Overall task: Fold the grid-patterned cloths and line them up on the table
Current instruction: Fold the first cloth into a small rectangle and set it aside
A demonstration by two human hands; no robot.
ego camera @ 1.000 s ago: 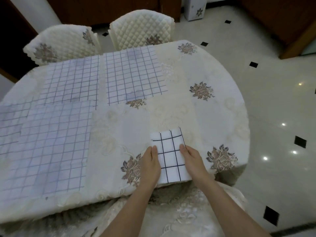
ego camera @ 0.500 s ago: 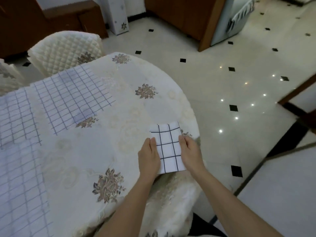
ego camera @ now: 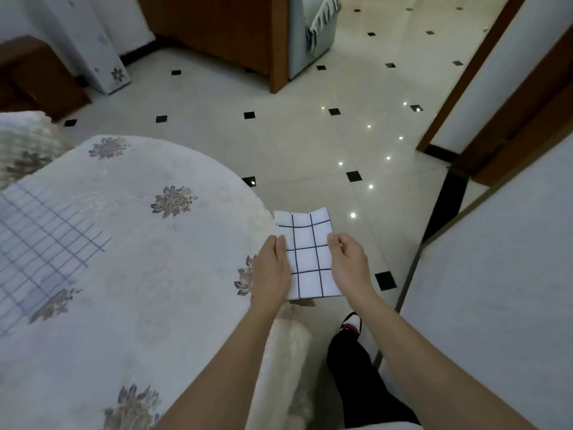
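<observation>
A small folded white cloth with a dark grid is held in the air just past the table's right edge, above the floor. My left hand grips its left side and my right hand grips its right side. Its far end curls up slightly. An unfolded grid-patterned cloth lies flat on the table at the left, partly cut off by the frame.
The round table has a cream tablecloth with floral prints. A quilted chair back stands at the far left. My leg and shoe are below the cloth. White panels rise at the right; shiny tiled floor lies ahead.
The view has swung right and both hands have carried the folded cloth off the tabletop, past its right edge. Most of the flat cloths have left the frame.
</observation>
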